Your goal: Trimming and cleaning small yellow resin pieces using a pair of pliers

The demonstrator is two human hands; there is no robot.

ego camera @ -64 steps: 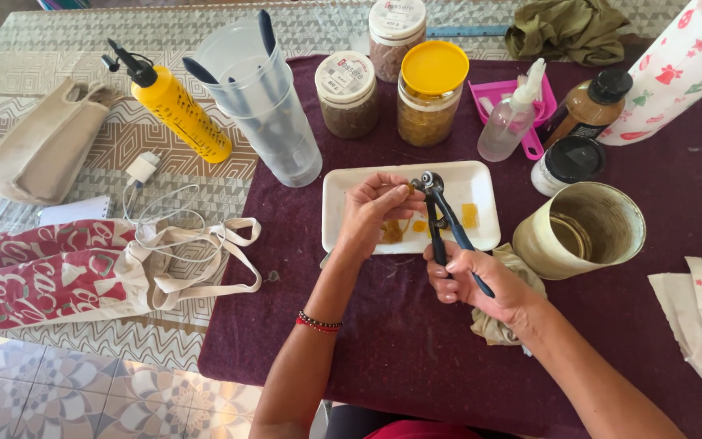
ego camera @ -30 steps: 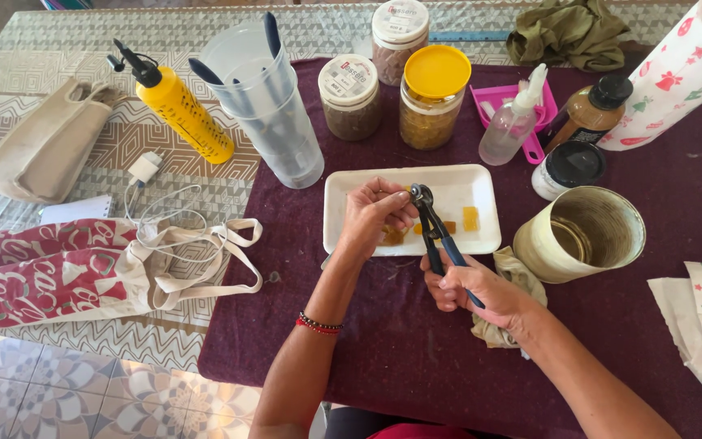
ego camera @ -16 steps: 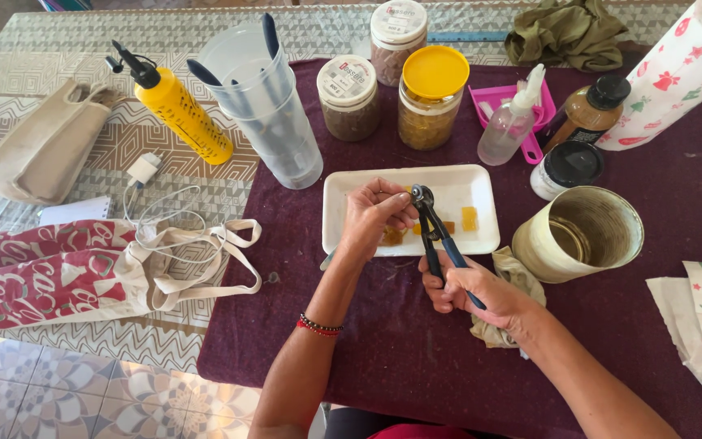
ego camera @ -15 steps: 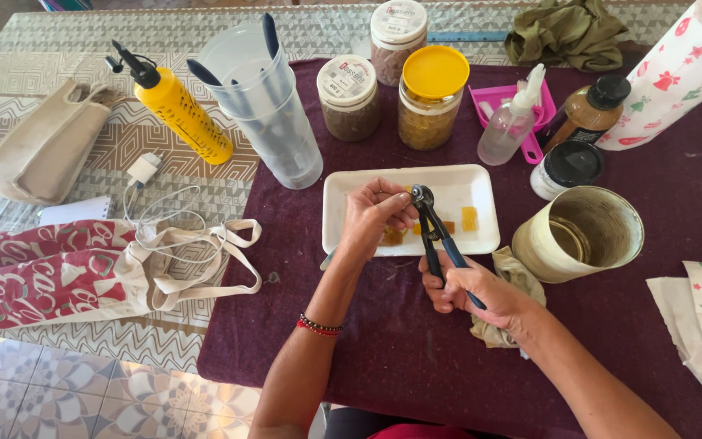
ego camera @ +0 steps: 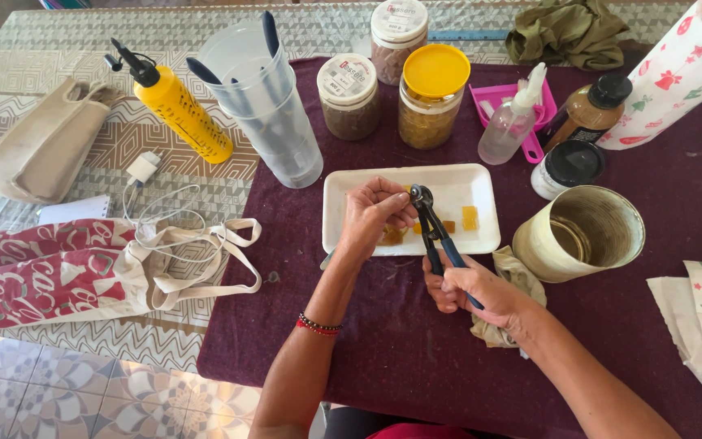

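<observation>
a: what have my hands got?

b: my right hand (ego camera: 469, 289) is clamped round the blue handles of the metal pincer tool (ego camera: 435, 232), head tilted up over the white foam tray (ego camera: 351, 232).

a: and the left?

b: my left hand (ego camera: 374, 215) has its fingertips pinched together at the tool's head; whether they hold anything i cannot tell. yellow cubes (ego camera: 470, 217) lie on the tray, a cream tin can (ego camera: 582, 232) just beside.

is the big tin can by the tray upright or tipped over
Upright. The can stands on its base beside the tray, its open mouth facing up.
</observation>
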